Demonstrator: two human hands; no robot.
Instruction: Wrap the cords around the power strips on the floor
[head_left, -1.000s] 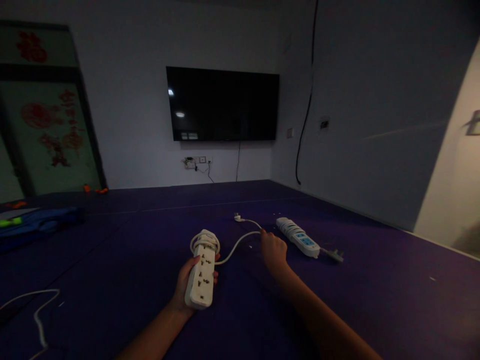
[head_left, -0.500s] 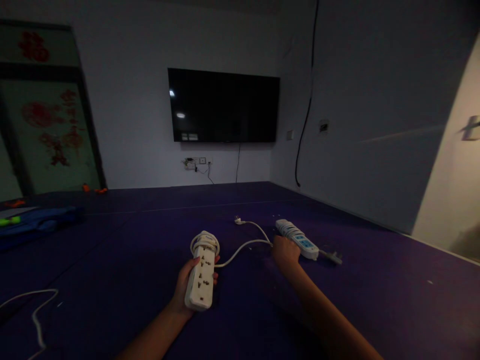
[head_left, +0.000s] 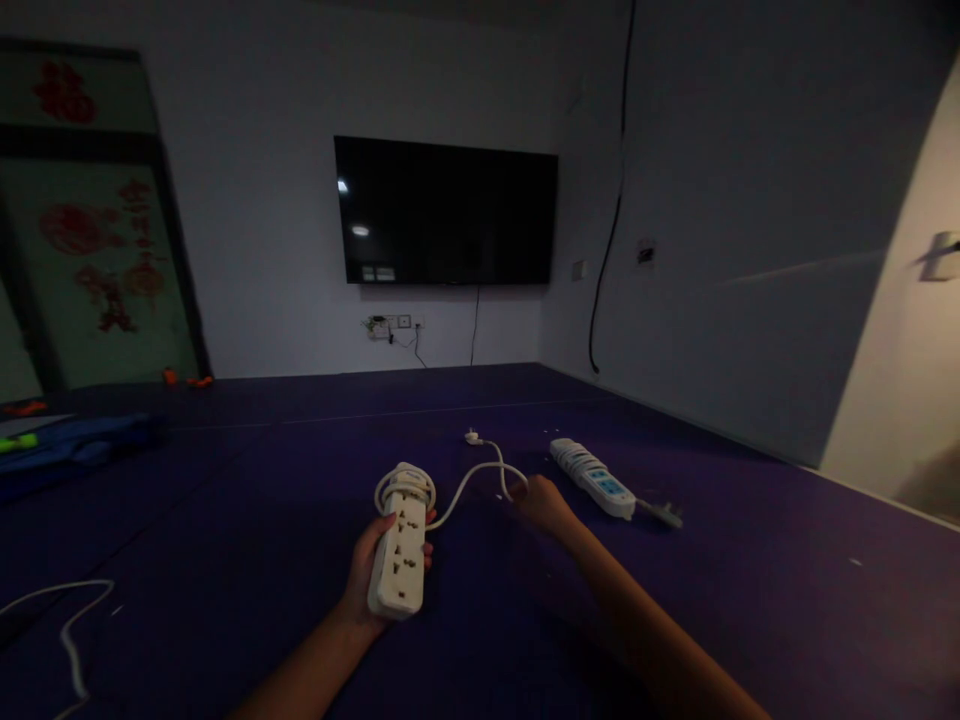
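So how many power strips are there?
2. The white strip is in the left hand; the blue-marked strip lies on the floor near the right hand. Others may hide in the dark.

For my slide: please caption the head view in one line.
Left hand holds a white power strip, right hand pinches its cord; a second power strip lies on the purple floor.

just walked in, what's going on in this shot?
One person is sitting or kneeling on a purple floor mat, working bare-handed. The left hand holds a white power strip, with part of its cord coiled at the far end. The right hand grips the loose stretch of that cord, which runs on to its plug on the mat. A second power strip lies untouched to the right.
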